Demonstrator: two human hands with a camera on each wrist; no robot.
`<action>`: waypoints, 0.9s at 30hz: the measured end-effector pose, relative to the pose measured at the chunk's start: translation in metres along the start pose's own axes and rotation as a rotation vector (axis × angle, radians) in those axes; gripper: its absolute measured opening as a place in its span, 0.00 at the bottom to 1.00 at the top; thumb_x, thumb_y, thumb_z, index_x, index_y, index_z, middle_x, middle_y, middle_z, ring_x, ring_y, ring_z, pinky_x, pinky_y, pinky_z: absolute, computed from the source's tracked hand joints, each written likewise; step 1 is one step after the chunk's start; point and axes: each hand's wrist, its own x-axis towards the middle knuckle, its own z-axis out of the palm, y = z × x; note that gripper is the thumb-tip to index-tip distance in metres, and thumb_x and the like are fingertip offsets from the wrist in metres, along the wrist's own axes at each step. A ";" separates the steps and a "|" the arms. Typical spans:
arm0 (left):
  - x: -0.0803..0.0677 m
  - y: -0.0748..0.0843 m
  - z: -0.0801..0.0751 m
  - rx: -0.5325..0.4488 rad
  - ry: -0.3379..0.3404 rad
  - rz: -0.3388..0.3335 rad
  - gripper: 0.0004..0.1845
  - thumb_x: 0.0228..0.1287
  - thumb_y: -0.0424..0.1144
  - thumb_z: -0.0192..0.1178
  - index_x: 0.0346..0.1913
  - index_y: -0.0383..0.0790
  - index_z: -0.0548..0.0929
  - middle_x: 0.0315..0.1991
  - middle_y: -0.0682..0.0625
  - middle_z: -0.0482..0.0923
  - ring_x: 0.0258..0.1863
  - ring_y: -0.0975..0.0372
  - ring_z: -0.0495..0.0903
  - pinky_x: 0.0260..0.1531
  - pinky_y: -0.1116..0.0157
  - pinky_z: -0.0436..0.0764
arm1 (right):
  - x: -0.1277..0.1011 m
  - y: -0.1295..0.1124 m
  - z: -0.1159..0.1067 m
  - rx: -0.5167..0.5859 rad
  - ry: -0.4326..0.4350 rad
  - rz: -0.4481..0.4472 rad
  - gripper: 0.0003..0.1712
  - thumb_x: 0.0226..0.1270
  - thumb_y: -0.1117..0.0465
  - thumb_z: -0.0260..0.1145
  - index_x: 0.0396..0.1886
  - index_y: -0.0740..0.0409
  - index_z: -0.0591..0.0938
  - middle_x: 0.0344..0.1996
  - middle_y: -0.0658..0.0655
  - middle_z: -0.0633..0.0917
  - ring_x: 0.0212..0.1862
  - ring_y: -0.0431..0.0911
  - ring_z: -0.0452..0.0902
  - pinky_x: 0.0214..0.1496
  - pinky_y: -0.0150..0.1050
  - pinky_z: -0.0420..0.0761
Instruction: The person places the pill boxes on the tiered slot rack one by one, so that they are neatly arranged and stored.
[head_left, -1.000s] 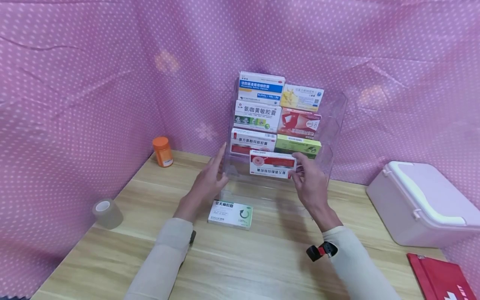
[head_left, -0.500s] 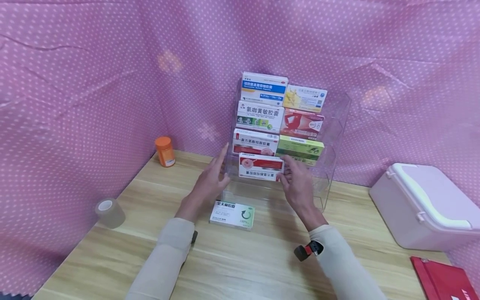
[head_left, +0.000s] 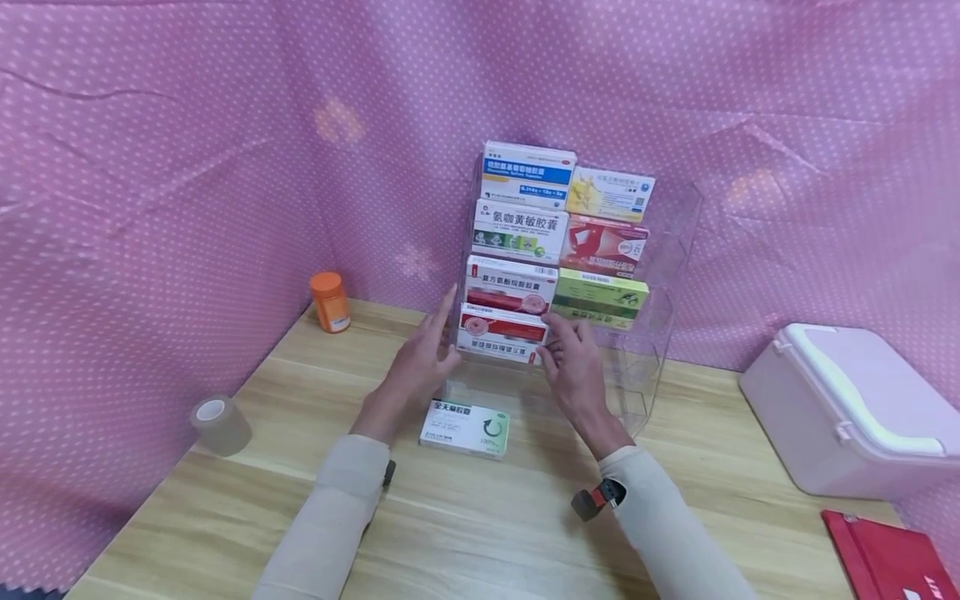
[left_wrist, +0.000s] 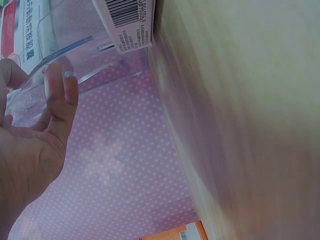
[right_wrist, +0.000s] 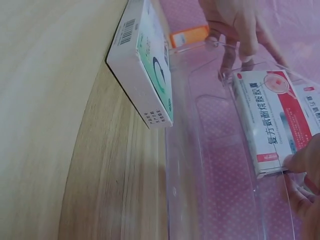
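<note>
A clear tiered rack (head_left: 678,225) stands at the back of the wooden table (head_left: 465,533) and holds several medicine boxes. My right hand (head_left: 573,367) pinches the right end of a red-and-white box (head_left: 501,333), which sits low at the rack's left front, under the other boxes. In the right wrist view that box (right_wrist: 272,117) lies inside the clear rack (right_wrist: 200,150) with my fingertips (right_wrist: 300,160) on its corner. My left hand (head_left: 420,358) is flat with straight fingers against the rack's left wall (left_wrist: 85,65). A green-and-white box (head_left: 465,429) lies on the table between my forearms.
An orange pill bottle (head_left: 330,302) stands at the back left and a roll of tape (head_left: 217,425) lies at the left edge. A pink case (head_left: 847,408) and a red book (head_left: 885,558) sit at the right. Pink dotted cloth surrounds the table.
My right hand has carried the red-and-white box left and down, from the rack's middle front to its lower left front. The left hand has stayed on the rack's side.
</note>
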 end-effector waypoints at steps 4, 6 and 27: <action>0.000 0.000 0.000 -0.001 -0.005 0.000 0.58 0.75 0.35 0.60 0.82 0.86 0.32 0.85 0.50 0.60 0.68 0.51 0.77 0.72 0.43 0.80 | -0.002 -0.001 -0.005 -0.004 -0.051 0.016 0.32 0.69 0.71 0.74 0.72 0.53 0.79 0.53 0.63 0.78 0.50 0.57 0.85 0.55 0.51 0.92; 0.000 -0.001 0.000 0.002 -0.008 0.005 0.58 0.75 0.34 0.60 0.83 0.86 0.32 0.84 0.49 0.61 0.68 0.50 0.77 0.71 0.44 0.81 | -0.003 0.000 -0.008 -0.018 -0.075 0.023 0.34 0.70 0.68 0.74 0.74 0.51 0.78 0.55 0.63 0.79 0.51 0.57 0.84 0.57 0.53 0.90; 0.000 -0.001 0.000 0.002 0.002 0.004 0.57 0.74 0.34 0.61 0.85 0.81 0.35 0.85 0.50 0.60 0.68 0.50 0.77 0.71 0.44 0.81 | -0.073 -0.003 0.002 -0.157 -0.506 0.009 0.03 0.75 0.58 0.70 0.40 0.51 0.88 0.31 0.47 0.83 0.33 0.41 0.76 0.39 0.35 0.80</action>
